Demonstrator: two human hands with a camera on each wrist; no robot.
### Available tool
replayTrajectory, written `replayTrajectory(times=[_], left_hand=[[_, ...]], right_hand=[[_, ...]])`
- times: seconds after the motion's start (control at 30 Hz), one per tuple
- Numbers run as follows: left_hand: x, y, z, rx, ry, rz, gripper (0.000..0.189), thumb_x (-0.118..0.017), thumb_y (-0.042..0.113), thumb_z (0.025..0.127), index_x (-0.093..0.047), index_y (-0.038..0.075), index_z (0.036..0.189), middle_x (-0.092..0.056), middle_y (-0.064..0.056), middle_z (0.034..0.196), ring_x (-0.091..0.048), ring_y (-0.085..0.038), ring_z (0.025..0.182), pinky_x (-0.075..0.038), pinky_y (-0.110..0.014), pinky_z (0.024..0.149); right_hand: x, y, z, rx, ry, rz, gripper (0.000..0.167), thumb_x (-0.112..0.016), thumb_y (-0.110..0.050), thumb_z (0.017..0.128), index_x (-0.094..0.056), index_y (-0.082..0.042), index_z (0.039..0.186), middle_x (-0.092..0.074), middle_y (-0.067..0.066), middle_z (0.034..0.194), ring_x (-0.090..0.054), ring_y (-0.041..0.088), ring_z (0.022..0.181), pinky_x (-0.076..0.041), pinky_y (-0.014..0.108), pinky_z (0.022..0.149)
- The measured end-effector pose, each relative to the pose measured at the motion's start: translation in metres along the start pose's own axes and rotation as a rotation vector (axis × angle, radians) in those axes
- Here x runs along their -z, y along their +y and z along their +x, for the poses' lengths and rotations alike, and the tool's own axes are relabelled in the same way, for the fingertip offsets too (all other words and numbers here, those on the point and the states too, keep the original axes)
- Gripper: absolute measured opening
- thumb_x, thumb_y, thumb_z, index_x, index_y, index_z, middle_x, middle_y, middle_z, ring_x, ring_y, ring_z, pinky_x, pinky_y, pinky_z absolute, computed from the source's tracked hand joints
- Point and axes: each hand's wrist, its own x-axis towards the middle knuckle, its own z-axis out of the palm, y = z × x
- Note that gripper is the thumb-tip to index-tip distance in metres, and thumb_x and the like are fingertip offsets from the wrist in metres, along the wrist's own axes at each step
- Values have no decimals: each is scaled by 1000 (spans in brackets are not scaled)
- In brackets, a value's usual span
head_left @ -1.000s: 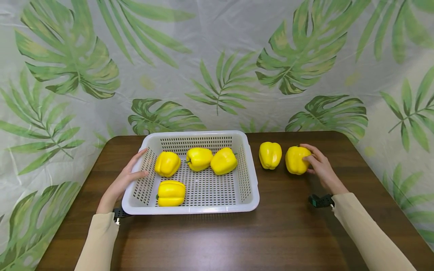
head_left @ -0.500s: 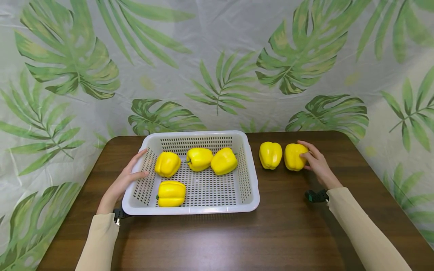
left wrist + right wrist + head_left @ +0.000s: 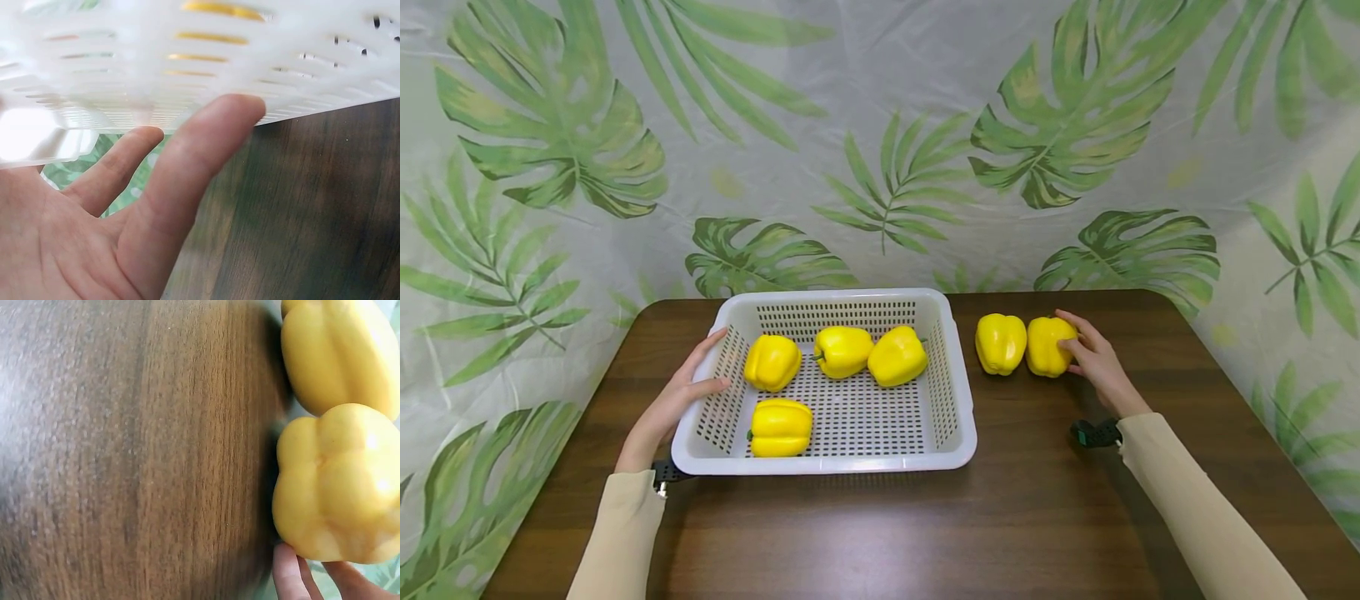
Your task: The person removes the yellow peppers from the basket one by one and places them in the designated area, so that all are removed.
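My right hand (image 3: 1096, 363) holds a yellow bell pepper (image 3: 1048, 347) by its right side, thumb at the front and fingers behind. Close against that pepper's left side stands another yellow bell pepper (image 3: 1000, 343); whether the two touch I cannot tell. In the right wrist view the held pepper (image 3: 340, 487) hides most of the fingers. My left hand (image 3: 679, 396) rests on the left side of a white slotted plastic basket (image 3: 820, 464), thumb and fingers spread and fairly straight. From the left wrist, the thumb (image 3: 194, 162) lies against the basket wall (image 3: 300, 75).
Inside the basket lie several yellow bell peppers (image 3: 780, 428), most of them towards its back. The basket stands on a dark wooden table (image 3: 880, 533). A leaf-patterned cloth (image 3: 925, 150) hangs behind the table's back edge.
My right hand has shifted left along the table with its pepper, narrowing the gap to the neighbouring pepper. The left hand and the basket have stayed in place.
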Motion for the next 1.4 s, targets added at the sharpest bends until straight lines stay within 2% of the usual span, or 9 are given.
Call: replayTrajectory(times=[0.1,0.17,0.33,0.5,0.67,0.8,0.9,1.0,1.4], left_hand=[[0,0,0,-3,-5,-13,74,-51,10,95,-9,25,154,-10,-24,154,-39,-56,118,-53,-56,72],[0,1,0,-11,-9,-21,74,-51,9,95,-9,24,154,-9,-24,154,-38,-56,119,-52,-57,73],[0,0,0,-29,-14,-33,74,-50,9,94,-8,22,154,-8,-24,154,-35,-57,121,-51,-59,75],[1,-1,1,-25,-15,-38,73,-50,9,95,-9,23,154,-8,-23,155,-34,-55,123,-50,-59,76],[1,-1,1,-30,-20,-41,73,-50,10,95,-9,24,154,-8,-23,154,-34,-55,123,-49,-60,77],[1,-1,0,-32,-23,-41,73,-50,10,95,-9,24,154,-8,-23,154,-34,-56,122,-49,-59,77],[1,-1,0,-30,-22,-42,73,-50,9,95,-9,23,154,-8,-23,155,-34,-55,122,-50,-59,77],[1,-1,0,-26,-19,-36,73,-50,10,95,-9,23,154,-8,-23,154,-35,-55,121,-50,-58,76],[1,-2,2,-28,-19,-31,73,-50,9,95,-9,23,154,-8,-22,155,-35,-56,122,-50,-58,76]], right_hand=[[-1,0,0,-2,-5,18,56,-43,-24,102,-22,-17,153,-15,20,155,-27,40,131,-38,56,96],[0,0,-1,0,-9,21,56,-43,-25,102,-21,-17,153,-14,21,155,-27,41,132,-37,58,98],[2,2,-2,29,1,8,56,-43,-28,102,-22,-16,153,-18,23,154,-29,40,132,-47,38,89],[4,3,-4,76,46,46,53,-44,-24,102,-27,-15,152,-23,26,150,-32,35,131,-49,20,78],[5,1,-6,115,118,119,49,-46,-17,101,-35,-11,148,-30,26,144,-43,17,117,-50,19,77],[5,-2,-7,154,175,158,43,-47,-10,99,-43,-6,142,-47,12,126,-49,9,105,-50,18,76],[4,-5,-9,177,196,212,40,-48,-6,98,-47,-2,138,-53,-3,114,-52,9,101,-50,17,75],[4,-8,-12,202,195,248,37,-49,-3,97,-50,-1,134,-55,-7,110,-53,10,102,-50,17,75],[-7,-29,-15,220,161,287,34,-52,-4,97,-52,1,131,-60,-2,112,-56,12,98,-50,18,77]])
